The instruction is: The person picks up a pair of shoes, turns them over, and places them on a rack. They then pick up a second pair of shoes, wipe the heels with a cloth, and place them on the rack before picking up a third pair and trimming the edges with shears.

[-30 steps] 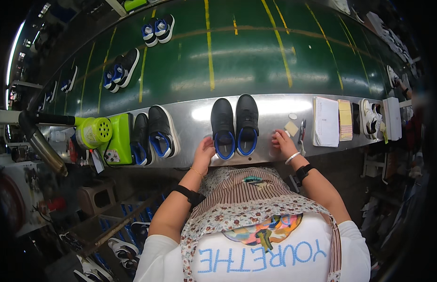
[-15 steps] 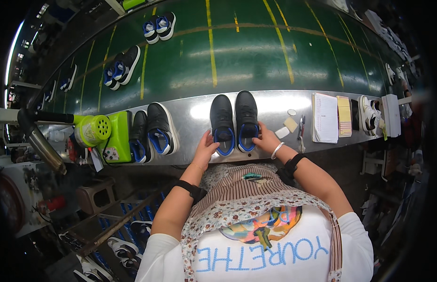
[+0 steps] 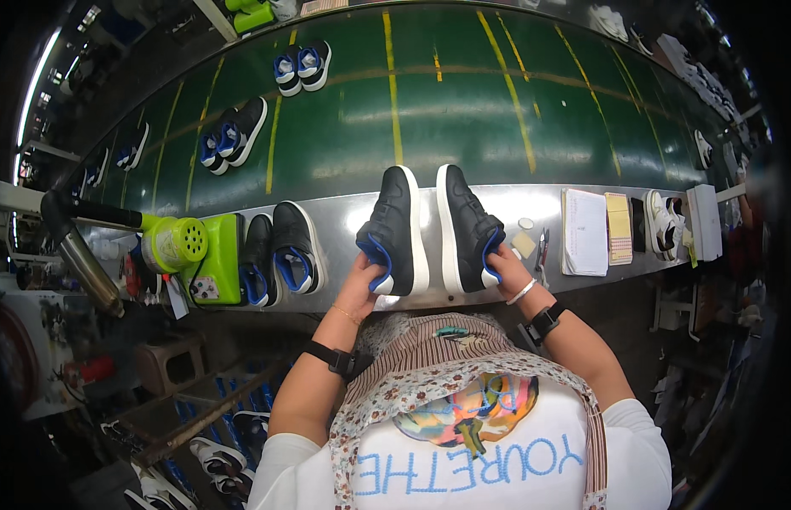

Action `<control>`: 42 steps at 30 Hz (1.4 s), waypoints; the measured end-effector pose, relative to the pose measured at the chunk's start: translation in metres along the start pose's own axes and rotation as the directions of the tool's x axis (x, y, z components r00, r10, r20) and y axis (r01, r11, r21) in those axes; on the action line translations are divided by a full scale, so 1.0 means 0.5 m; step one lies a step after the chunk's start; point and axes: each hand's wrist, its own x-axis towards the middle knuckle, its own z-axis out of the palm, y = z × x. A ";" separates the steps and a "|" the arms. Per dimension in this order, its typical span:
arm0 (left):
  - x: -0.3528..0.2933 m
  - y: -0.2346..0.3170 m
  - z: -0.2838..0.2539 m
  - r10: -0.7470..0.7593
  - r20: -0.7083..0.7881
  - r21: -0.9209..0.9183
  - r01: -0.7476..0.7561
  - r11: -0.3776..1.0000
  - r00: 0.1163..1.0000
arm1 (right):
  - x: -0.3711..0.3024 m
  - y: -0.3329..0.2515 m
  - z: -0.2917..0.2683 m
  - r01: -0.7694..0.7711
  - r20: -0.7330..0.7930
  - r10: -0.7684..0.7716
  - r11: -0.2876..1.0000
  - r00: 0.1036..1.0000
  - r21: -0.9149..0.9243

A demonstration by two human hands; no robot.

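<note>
A black shoe [image 3: 399,225] with a blue lining and white sole is gripped at its heel opening by my left hand [image 3: 358,285]. Its match, another black shoe [image 3: 464,223], is held the same way in my right hand [image 3: 509,274]. Both shoes are tilted outward, so their white soles face each other with a gap between. Part of each hand's fingers is hidden inside the shoe openings. Beneath them is the metal ledge [image 3: 353,223]. Left of my hands, a second pair of black shoes [image 3: 295,242] stands on the ledge.
A lime-green hot-air blower [image 3: 178,242] stands on the left. To the right lie a yellowish block [image 3: 523,245], dark snips [image 3: 542,251], a notebook [image 3: 586,234] and white shoes [image 3: 659,225]. Beyond the ledge, the green belt [image 3: 463,127] carries more shoe pairs [image 3: 234,134].
Both shoes, upright before with their openings facing up, are now tilted outward with soles turned toward each other. My hands have moved from the heel sides into the openings.
</note>
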 end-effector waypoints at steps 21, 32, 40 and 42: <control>-0.078 0.091 0.083 0.104 0.365 -0.306 0.014 0.952 0.925 | -0.093 -0.140 0.115 0.089 0.224 -0.134 0.976 0.965 0.201; -0.108 0.164 0.112 0.561 0.450 -0.493 -0.330 0.805 0.695 | -0.138 -0.223 0.170 0.428 0.282 -0.438 0.898 0.853 0.100; -0.102 0.180 0.104 0.415 0.424 -0.276 -0.321 0.906 0.805 | -0.153 -0.230 0.191 0.476 0.321 -0.452 0.880 0.832 0.004; -0.100 0.189 0.098 0.411 0.452 -0.252 -0.329 0.910 0.792 | -0.146 -0.227 0.183 0.505 0.377 -0.486 0.861 0.788 0.053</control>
